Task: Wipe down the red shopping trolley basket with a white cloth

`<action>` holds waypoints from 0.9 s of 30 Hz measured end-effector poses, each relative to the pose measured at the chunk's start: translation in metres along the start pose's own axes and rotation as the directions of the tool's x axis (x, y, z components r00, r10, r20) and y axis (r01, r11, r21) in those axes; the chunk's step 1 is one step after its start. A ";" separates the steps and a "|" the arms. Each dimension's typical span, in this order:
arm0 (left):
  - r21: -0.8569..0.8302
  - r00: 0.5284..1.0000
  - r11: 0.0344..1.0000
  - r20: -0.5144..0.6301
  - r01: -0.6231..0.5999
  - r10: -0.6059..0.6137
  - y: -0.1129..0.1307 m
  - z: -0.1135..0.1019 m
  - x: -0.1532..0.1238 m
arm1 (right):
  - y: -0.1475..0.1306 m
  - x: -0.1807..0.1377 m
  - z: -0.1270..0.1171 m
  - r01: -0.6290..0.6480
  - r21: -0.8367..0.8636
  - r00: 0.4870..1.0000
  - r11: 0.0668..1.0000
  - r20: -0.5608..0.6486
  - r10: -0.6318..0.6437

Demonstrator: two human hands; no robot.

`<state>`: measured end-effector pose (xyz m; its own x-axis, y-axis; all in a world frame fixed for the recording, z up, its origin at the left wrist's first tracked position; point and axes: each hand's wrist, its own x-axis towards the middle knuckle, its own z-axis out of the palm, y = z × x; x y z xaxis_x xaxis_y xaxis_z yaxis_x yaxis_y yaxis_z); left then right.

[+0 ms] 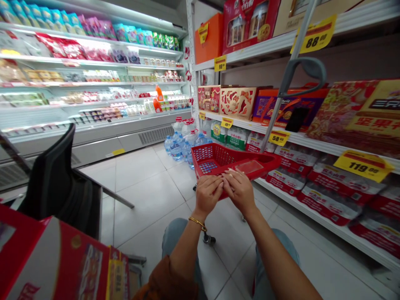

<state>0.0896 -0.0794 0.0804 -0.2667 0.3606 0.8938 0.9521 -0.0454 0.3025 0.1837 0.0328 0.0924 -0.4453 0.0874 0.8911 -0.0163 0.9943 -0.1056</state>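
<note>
A shop aisle with a white tiled floor [146, 187] spreads around the person; taking the two hands as the centre of the dial, a long lit chiller [156, 135] stocked with packets and small tubs runs from ten to eleven o'clock. A white shelf rack [312, 139] fills one to three o'clock, carrying gift boxes [239, 102] above shrink-wrapped bottle packs [331, 187], with yellow price tags [362, 165] along its edges. The red basket [229, 153] lies from twelve to two o'clock, directly beyond the hands, with blue showing through its slots and a narrower red part reaching toward the rack. The left hand [208, 192], a gold bracelet [197, 223] at its wrist, and the right hand [240, 189] come together at the basket's near edge. Their fingers [215, 183] are bent inward and meet at the tips; I cannot tell whether they grip the edge or merely rest there. A metal pole [271, 121] with a grey handle [301, 73] slants up at one o'clock. Large water bottles [176, 151] stand at eleven, a black chair [51, 175] at nine, and a red carton [67, 258] at eight. A caster [208, 238] sits near six, between jean-clad knees [175, 235].
</note>
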 end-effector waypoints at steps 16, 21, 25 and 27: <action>-0.017 1.000 1.000 -0.001 -0.008 0.008 -0.009 -0.011 -0.001 | 0.037 -0.004 -0.008 -0.002 -0.033 0.999 0.999 -0.042 0.001; -0.022 1.000 1.000 -0.020 -0.010 0.010 -0.010 -0.010 0.000 | 0.056 -0.005 -0.013 -0.074 0.003 0.994 0.997 -0.086 0.074; -0.030 1.000 0.999 -0.024 -0.010 0.009 -0.011 -0.008 0.000 | 0.072 -0.006 -0.017 -0.153 0.034 0.985 0.988 -0.073 0.155; -0.031 1.000 0.999 -0.029 -0.006 0.005 -0.010 -0.006 0.000 | 0.074 -0.004 -0.020 -0.197 0.035 0.979 0.980 -0.051 0.198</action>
<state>0.0788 -0.0848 0.0796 -0.2663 0.3331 0.9045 0.9484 -0.0768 0.3075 0.2022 0.1076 0.0900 -0.3937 0.2859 0.8736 0.0407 0.9549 -0.2941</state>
